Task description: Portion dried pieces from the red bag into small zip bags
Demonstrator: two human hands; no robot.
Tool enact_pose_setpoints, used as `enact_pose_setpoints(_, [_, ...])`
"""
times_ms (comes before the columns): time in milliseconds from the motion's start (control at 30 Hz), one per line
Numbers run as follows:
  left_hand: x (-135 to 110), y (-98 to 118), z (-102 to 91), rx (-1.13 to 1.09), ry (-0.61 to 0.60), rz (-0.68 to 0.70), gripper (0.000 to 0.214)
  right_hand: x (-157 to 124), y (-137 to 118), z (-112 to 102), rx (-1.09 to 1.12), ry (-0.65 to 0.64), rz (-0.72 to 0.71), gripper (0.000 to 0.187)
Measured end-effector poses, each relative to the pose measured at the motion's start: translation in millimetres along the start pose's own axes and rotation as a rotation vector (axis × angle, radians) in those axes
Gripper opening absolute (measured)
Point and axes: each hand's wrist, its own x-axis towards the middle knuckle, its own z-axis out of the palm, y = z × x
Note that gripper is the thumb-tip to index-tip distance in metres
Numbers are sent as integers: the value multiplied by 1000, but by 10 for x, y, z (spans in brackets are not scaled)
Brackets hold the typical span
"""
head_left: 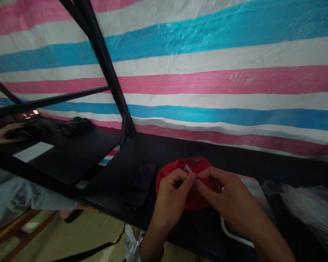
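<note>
My left hand and my right hand meet over a red round container on the black table. Both are closed in a pinch, thumb against forefinger, and their fingertips nearly touch. A small whitish, clear-looking piece sticks up at the left fingertips; it looks like thin plastic, but its kind cannot be made out. Whatever the right fingertips pinch is hidden. Under my right forearm lies a white-rimmed tray or flat box, partly covered by the arm.
A dark phone lies left of the red container. To the right are a clear ring-shaped object and a pile of clear plastic bags. A black metal frame post rises at the left; beyond it another person's hand touches dark items.
</note>
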Motion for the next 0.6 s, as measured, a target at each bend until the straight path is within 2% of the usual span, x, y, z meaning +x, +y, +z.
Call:
enact_pose_setpoints(167, [-26,15,-36,22,-60,9,35,72,45,98,55,95,8,22])
enact_pose_setpoints(333, [-60,26,0,197,54,84,29,137,136,165,80,382,28,18])
enact_pose_setpoints(400, [-58,31,13,251,110,149,27,154,163,182,126,379,-7,20])
enact_pose_setpoints(467, [-47,43,14,204,127,182,25,174,193,209,199,335,-27,24])
enact_pose_setpoints(600, [-11,69,-28,43,121,156,28,234,294,286,328,277,36,44])
